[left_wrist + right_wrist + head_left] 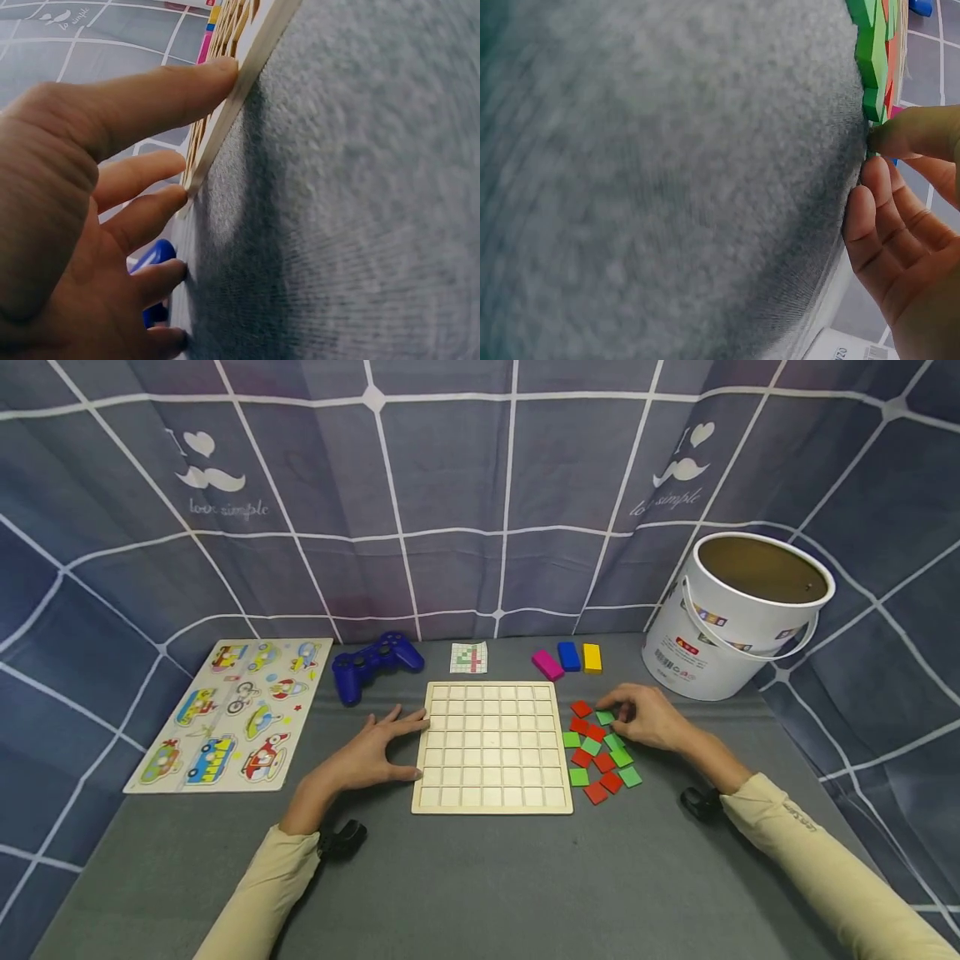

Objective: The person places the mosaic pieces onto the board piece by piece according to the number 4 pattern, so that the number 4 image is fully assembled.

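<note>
The square grid board (491,747) lies flat on the gray cloth (495,885) in front of you, its near edge running straight across your view and its two sides leading away from you; about as deep as it is wide, it has no clear long axis. A loose spread of red tiles (596,732) and green tiles (622,757) sits just beside its right side, corners turned in various directions. At the far end of that spread, a single green tile (604,717) lies flat, also without a long axis, its edges slightly askew to the board's.

Your left hand (378,748) comes in from the lower left, fingers and thumb spread wide, the thumb tip touching the board's left edge toward its near end and the index finger farther up the same edge. Your right hand (649,718) reaches in from the lower right, back upward, fingers bent and pointing toward the board. Its thumb and index finger pinch that far green tile from either side; how firmly they press, you cannot tell from these views.
</note>
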Tool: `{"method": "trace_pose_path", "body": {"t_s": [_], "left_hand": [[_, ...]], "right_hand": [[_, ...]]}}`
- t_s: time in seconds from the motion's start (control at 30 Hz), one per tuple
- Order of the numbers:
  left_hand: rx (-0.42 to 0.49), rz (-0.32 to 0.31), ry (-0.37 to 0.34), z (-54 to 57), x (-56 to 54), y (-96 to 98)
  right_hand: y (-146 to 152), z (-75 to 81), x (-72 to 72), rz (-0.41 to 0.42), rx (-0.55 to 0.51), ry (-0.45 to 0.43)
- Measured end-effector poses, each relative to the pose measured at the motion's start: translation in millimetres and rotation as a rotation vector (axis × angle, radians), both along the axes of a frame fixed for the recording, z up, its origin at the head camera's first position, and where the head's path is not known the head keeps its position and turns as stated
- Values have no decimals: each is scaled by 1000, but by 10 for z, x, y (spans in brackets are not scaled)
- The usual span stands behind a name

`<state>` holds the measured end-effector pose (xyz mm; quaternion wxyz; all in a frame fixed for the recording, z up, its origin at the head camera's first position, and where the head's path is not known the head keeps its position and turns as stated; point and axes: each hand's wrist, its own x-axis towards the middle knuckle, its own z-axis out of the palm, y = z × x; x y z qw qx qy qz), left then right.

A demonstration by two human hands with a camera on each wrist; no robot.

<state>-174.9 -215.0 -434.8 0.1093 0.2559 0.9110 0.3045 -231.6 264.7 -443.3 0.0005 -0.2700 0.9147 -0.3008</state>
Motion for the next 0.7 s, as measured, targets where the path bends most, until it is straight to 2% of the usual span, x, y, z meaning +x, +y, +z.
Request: {"method": "trace_pose_path", "body": {"t_s": [0.27, 0.47, 0.7], "left_hand": [[9, -26, -23, -25, 7, -8], [19, -34, -20, -15, 4, -38], [33, -40, -41, -24, 2, -27]], "right_hand": [[-59, 10, -10, -67, -103, -61], [-339, 57, -69, -23, -159, -74], [-710, 49, -192, 33, -159, -67]]}}
